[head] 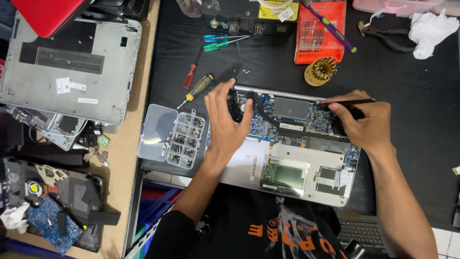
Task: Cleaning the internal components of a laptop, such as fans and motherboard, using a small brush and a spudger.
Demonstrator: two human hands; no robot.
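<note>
Left hand [225,122] lies spread, steadying the open laptop [292,165] by its fan; right hand [366,122] pinches a thin black tool [347,102]. Best to pry gently, keeping the board [292,117] steady.

The light is bright and even and comes from above. Shadows are soft and short, like the small dark patch under the left hand [225,122]. The silver laptop cover [72,62] shines pale with no hard glare. The black worktop [417,96] looks dark and flat. Most things look sharp. The edges bend a little.
</note>
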